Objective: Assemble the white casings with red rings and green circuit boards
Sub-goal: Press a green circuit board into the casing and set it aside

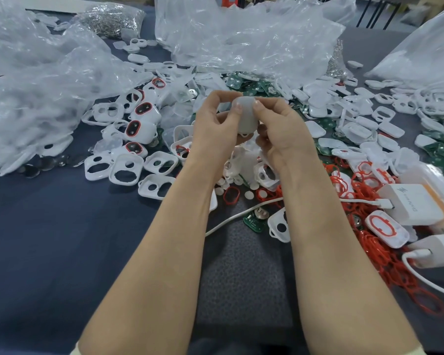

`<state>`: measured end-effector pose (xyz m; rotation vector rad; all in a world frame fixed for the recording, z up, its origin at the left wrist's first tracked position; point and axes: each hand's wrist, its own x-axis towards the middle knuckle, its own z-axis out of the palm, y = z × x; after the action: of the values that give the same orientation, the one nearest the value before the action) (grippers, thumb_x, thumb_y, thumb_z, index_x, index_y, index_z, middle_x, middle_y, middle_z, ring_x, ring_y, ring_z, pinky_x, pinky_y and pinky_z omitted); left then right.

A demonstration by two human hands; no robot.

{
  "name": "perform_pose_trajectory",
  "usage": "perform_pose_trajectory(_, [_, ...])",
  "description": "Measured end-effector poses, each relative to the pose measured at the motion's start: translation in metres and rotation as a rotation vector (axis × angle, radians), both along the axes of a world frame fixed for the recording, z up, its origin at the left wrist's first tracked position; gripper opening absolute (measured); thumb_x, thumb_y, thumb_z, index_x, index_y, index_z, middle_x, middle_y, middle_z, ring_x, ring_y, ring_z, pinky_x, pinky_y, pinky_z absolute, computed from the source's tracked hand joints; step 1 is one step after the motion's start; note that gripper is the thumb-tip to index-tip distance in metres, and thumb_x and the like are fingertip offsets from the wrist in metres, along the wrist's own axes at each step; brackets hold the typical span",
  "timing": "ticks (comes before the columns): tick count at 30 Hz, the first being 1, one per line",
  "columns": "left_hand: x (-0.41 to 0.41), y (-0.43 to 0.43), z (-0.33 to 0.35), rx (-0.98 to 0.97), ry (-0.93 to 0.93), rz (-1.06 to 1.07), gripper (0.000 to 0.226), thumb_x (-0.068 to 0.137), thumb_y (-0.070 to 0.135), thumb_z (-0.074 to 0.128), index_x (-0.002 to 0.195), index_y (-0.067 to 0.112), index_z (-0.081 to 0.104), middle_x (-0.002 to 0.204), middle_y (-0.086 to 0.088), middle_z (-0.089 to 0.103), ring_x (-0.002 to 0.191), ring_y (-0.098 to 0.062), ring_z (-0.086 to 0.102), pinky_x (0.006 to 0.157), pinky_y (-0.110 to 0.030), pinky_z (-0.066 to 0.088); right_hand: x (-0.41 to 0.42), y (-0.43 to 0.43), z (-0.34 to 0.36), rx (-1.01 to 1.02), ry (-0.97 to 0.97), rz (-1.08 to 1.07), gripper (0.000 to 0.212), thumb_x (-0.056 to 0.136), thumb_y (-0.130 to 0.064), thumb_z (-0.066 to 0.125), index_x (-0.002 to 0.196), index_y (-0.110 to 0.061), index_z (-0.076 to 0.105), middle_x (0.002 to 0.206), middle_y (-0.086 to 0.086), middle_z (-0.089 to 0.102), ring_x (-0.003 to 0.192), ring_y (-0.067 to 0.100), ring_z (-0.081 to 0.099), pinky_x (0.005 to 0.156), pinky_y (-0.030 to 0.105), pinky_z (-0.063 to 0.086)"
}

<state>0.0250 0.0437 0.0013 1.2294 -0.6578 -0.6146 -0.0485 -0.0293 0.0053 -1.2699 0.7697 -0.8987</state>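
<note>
White casing sits at mid-frame, held above the table between both hands with its smooth back toward the camera. Its front face is turned away, so I cannot tell whether a ring or board is inside. The left hand curls round the casing's left edge, thumb tip pressed on the upper back. The right hand grips the right edge the same way, and its lower fingers are tucked out of sight under the part.

Left of the hands lie casings fitted with red rings, and below them are empty casing frames. Loose red rings are heaped at lower right, partly under a white charger that the frame edge cuts off. Green circuit boards show above the hands, half buried under crumpled clear plastic bags. One single board lies beside a white cable between the forearms.
</note>
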Motion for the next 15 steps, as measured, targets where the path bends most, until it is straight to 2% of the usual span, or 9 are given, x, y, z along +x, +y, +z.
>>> perform_pose_trajectory(4, [0.0,0.0,0.001,-0.012,0.036,0.053,0.012,0.098,0.009,0.053,0.092,0.019,0.057,0.077,-0.004,0.064,0.071,-0.018,0.066,0.073,-0.04,0.061,0.006,0.003,-0.002,-0.042,-0.01,-0.026,0.015,0.094,-0.013,0.058,0.08,-0.021,0.061,0.057,-0.015,0.056,0.043,-0.006,0.048,0.042,0.011,0.036])
perform_pose_trajectory(7, [-0.001,-0.001,0.002,-0.049,0.166,0.088,0.005,0.1,0.01,0.05,0.101,0.012,0.054,0.094,-0.014,0.065,0.089,-0.03,0.067,0.078,-0.042,0.06,0.003,0.003,-0.004,-0.112,0.046,0.069,0.005,0.094,-0.021,0.06,0.097,-0.022,0.064,0.08,-0.005,0.064,0.056,-0.001,0.054,0.056,0.017,0.043])
perform_pose_trajectory(9, [0.0,-0.001,0.002,-0.07,0.224,0.107,0.005,0.101,0.011,0.048,0.102,0.013,0.053,0.11,-0.023,0.062,0.1,-0.037,0.065,0.074,-0.036,0.06,-0.002,0.0,-0.005,-0.141,0.146,0.2,0.021,0.095,-0.024,0.059,0.113,-0.014,0.063,0.092,0.002,0.063,0.061,0.005,0.055,0.062,0.022,0.046])
perform_pose_trajectory(10, [0.001,-0.001,0.002,-0.084,0.231,0.098,0.006,0.101,0.011,0.048,0.102,0.015,0.052,0.113,-0.026,0.061,0.098,-0.037,0.065,0.071,-0.033,0.06,-0.004,0.0,-0.005,-0.144,0.157,0.25,0.022,0.096,-0.022,0.057,0.114,-0.01,0.062,0.09,0.005,0.063,0.061,0.007,0.057,0.061,0.022,0.047])
perform_pose_trajectory(12, [0.003,-0.001,0.001,-0.112,0.217,0.033,0.011,0.1,0.007,0.047,0.106,0.015,0.052,0.102,-0.022,0.064,0.084,-0.029,0.066,0.068,-0.03,0.059,-0.006,0.0,-0.003,-0.125,0.128,0.242,0.014,0.096,-0.016,0.056,0.104,-0.007,0.064,0.083,0.008,0.065,0.059,0.008,0.06,0.059,0.02,0.05])
perform_pose_trajectory(15, [0.002,-0.001,-0.001,-0.115,0.188,-0.034,0.021,0.099,0.002,0.047,0.114,0.016,0.053,0.08,-0.005,0.068,0.072,-0.018,0.066,0.069,-0.027,0.058,-0.006,-0.001,-0.003,-0.04,0.082,0.155,0.008,0.094,-0.013,0.058,0.089,-0.01,0.064,0.077,0.008,0.065,0.055,0.009,0.061,0.059,0.02,0.052])
